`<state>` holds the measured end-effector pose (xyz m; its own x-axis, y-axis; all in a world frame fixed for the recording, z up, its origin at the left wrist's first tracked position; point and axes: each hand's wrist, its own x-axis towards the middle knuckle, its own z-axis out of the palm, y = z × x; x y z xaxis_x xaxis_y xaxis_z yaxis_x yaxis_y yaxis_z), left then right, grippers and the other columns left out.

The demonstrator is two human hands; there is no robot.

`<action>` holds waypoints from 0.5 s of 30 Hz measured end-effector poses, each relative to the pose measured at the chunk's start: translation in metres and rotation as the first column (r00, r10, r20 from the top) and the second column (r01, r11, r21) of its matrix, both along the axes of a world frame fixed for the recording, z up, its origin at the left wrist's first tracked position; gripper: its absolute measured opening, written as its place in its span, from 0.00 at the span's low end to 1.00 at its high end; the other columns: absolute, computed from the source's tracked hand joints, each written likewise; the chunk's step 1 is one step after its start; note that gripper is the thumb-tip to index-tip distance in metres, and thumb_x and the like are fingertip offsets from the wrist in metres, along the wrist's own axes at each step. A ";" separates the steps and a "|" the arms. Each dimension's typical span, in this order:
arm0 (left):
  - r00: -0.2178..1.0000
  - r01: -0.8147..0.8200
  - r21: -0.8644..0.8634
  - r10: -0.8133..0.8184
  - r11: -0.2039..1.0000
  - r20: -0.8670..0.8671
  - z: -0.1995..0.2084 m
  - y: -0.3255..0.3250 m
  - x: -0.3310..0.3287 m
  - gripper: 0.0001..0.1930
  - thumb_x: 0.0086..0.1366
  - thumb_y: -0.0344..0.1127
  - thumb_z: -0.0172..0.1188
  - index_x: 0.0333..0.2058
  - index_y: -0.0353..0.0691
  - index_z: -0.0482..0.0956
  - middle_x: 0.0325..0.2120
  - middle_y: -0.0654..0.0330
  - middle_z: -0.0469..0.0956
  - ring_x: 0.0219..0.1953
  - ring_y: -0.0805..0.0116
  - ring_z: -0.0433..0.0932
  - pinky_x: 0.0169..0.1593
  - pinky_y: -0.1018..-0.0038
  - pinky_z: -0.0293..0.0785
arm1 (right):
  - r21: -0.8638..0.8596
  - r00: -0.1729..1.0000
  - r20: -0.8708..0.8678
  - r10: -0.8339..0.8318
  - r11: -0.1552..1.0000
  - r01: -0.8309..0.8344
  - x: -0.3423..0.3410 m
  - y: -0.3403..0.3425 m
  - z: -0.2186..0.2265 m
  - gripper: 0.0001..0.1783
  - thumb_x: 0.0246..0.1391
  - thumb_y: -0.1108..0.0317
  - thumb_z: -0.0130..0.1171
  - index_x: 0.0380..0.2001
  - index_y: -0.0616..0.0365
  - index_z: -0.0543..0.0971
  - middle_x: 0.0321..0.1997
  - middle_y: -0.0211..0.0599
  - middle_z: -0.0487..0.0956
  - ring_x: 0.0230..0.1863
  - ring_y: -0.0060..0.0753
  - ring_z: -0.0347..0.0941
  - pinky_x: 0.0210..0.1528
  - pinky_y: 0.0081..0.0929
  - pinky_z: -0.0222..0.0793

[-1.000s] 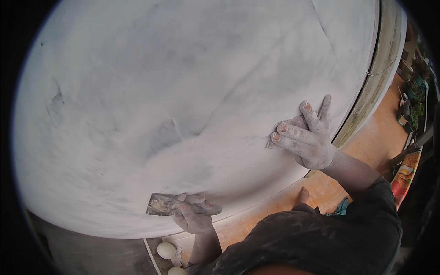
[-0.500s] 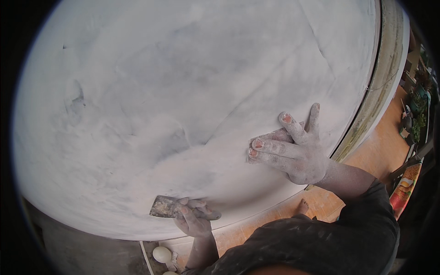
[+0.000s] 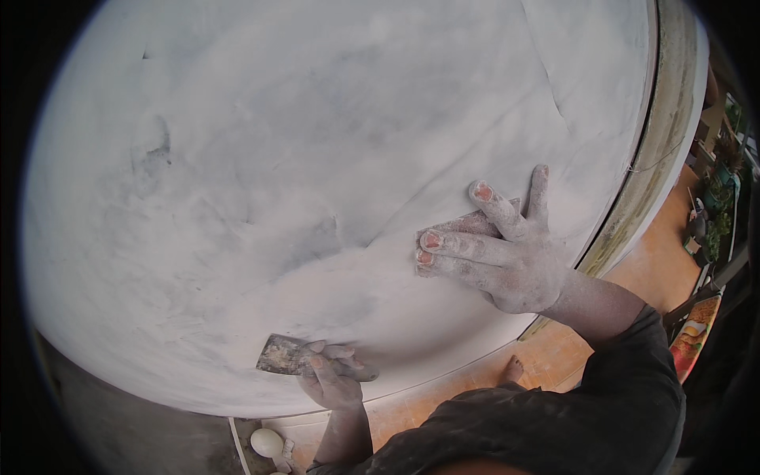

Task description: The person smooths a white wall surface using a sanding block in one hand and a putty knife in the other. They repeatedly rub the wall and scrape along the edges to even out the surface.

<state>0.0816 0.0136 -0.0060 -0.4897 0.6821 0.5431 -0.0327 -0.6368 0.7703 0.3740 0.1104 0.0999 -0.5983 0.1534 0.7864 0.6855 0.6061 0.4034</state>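
A broad whitish wall (image 3: 317, 111), smeared with pale dust and grey patches, fills most of the view. Against its lower right part my right hand (image 3: 518, 265), coated in white powder, presses a folded dark piece of sandpaper (image 3: 457, 226). The sheet lies between the fingers, and part of it is hidden beneath them. Lower down and to the left, my left hand (image 3: 332, 388) grips a putty knife (image 3: 281, 354) with a wide, stained blade pointing left. The knife is close to the wall; whether it touches I cannot tell.
A worn, light-coloured frame (image 3: 663, 119) borders the wall on the right. Orange tiled floor (image 3: 554, 352) and a bare foot (image 3: 514, 368) show below. A round white object (image 3: 267, 442) is at lower left. Plants (image 3: 719, 222) and a colourful printed panel (image 3: 693, 340) stand far right.
My right hand has slid a little left and upward over the wall with the sandpaper. The left hand keeps its hold on the putty knife. The view has shifted slightly.
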 end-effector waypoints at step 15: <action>0.997 0.074 0.067 -0.074 0.995 0.003 -0.002 0.001 0.000 0.15 0.77 0.40 0.46 0.47 0.30 0.69 0.22 0.51 0.78 0.15 0.70 0.72 0.19 0.74 0.73 | -0.100 0.993 0.113 0.045 0.994 -0.034 -0.019 -0.013 0.028 0.23 0.60 0.63 0.51 0.57 0.32 0.78 0.72 0.08 0.65 0.79 0.37 0.48 0.65 0.84 0.42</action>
